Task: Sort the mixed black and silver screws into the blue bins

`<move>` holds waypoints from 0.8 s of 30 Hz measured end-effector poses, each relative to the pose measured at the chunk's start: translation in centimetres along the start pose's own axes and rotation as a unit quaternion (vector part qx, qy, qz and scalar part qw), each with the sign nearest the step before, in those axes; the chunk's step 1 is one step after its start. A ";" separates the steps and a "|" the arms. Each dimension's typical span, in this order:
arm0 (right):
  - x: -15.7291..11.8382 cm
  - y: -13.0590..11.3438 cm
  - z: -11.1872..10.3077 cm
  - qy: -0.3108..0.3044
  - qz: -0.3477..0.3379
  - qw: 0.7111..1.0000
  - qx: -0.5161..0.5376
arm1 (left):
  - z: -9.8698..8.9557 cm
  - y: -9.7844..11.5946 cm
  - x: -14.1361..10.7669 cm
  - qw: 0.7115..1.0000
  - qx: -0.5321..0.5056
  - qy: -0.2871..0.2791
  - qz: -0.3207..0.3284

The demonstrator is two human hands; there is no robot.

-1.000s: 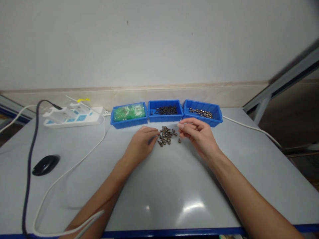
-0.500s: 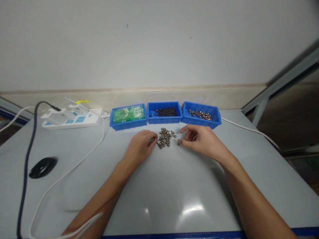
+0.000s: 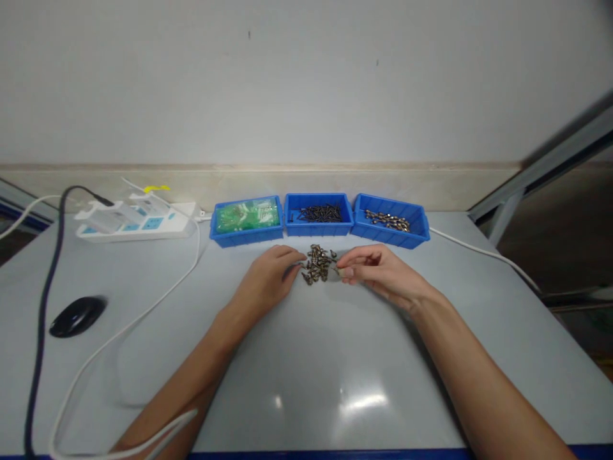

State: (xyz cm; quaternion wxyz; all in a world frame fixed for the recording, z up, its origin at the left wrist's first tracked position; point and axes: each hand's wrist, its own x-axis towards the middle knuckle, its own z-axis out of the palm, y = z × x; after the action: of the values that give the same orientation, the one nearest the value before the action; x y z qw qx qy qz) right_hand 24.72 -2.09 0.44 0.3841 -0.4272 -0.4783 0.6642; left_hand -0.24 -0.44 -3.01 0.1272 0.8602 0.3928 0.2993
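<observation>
A small heap of shiny metal screws (image 3: pixel 317 265) lies on the grey table between my two hands. My left hand (image 3: pixel 271 278) is at the heap's left edge, its thumb and fingertips closed around a small metal piece that looks like one of the screws; the fingers partly hide it. On the other side, my right hand (image 3: pixel 380 273) pinches a single screw (image 3: pixel 336 270) between thumb and fingers, just off the heap's right edge.
Behind the heap stand three blue bins: one with green packets (image 3: pixel 246 216), one with dark screws (image 3: pixel 320 213), one with shiny metal pieces (image 3: pixel 387 221). To the left are a white power strip (image 3: pixel 143 223), a black mouse (image 3: pixel 79 317) and loose cables (image 3: pixel 119 342).
My right hand has moved slightly left toward the heap, and its fingers have closed on a screw that stood by the thumb. My left hand has barely moved.
</observation>
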 end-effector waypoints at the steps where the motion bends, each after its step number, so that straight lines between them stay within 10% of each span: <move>1: 0.0 0.1 0.1 0.000 0.008 1.000 0.029 | 0.0 -0.1 0.0 1.000 0.005 -0.005 0.007; 24: 0.7 0.9 0.8 0.030 -0.006 0.970 0.240 | -0.7 1.4 0.5 0.996 -0.001 0.032 0.083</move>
State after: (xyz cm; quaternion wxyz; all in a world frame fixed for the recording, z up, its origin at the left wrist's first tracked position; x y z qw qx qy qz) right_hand 23.67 -1.87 -0.43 0.4935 -0.3391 -0.2955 0.7444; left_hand 0.42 -0.98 -1.65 0.0900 0.8799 0.3233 0.3363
